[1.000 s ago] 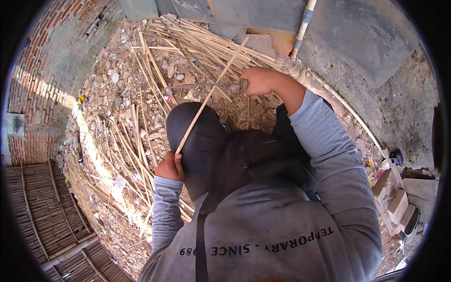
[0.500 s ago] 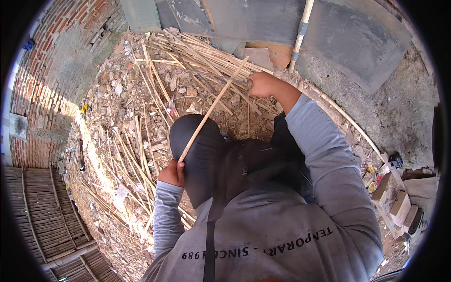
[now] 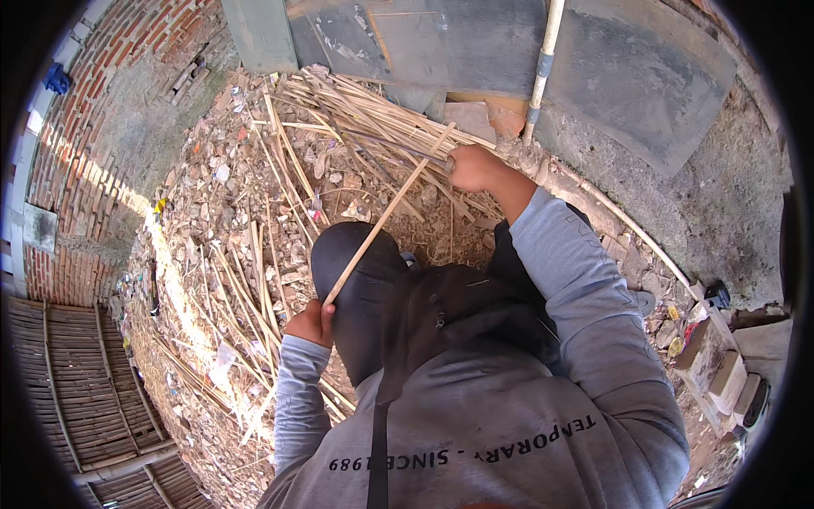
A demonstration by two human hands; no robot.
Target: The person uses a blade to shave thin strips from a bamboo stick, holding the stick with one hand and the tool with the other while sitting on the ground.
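My left hand (image 3: 311,324) is closed around the lower end of a long, pale bamboo strip (image 3: 374,229), beside my dark-clad left knee. The strip slants up and away to the right, crossing over that knee. Farther off, my right hand (image 3: 475,168) is wrapped around the handle of a long knife (image 3: 407,149). Its narrow dark blade points left and crosses the strip near the strip's far end. Whether the blade's edge touches the strip I cannot tell. Behind them lies a heap of similar bamboo strips (image 3: 370,106).
More strips (image 3: 254,280) lie scattered over rubble-strewn ground to the left. Grey panels (image 3: 458,42) and an upright pipe (image 3: 545,68) stand at the back. At right are wooden blocks (image 3: 727,379); at left, a brick wall (image 3: 102,170) and a slatted bamboo panel (image 3: 80,382).
The whole view has shifted slightly, with the surroundings lower in the picture. Both hands keep their holds, and the strip and knife remain crossed in nearly the same position.
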